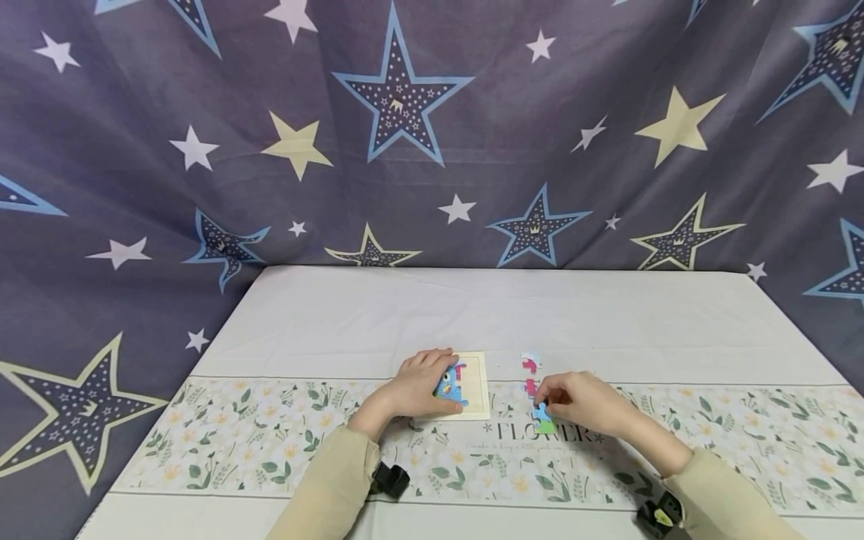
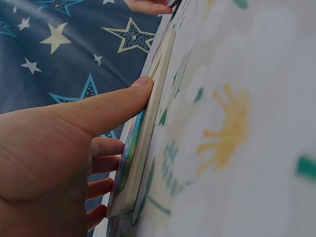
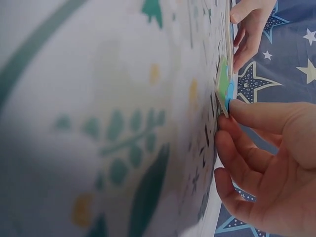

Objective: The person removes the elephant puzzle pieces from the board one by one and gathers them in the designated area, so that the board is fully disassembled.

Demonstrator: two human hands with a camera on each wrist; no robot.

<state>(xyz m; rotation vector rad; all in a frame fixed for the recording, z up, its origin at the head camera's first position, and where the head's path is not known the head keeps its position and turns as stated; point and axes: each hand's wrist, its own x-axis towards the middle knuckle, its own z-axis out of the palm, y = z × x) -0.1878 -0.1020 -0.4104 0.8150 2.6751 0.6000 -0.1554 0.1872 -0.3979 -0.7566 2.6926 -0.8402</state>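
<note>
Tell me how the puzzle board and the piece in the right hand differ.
The board is larger, with a pale rectangular frame; the piece is small with jigsaw edges. The board lies flat under the left hand; the piece tilts, pinched by the right hand. Both show blue.

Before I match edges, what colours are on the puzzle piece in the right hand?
The puzzle piece is blue and green; it shows best in the head view.

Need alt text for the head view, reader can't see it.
A person's right hand pinches a blue and green puzzle piece while the left hand holds a partly filled puzzle tray. Two more pieces lie beyond the held one on a white, floral table; a starry dark cloth hangs behind.
</note>
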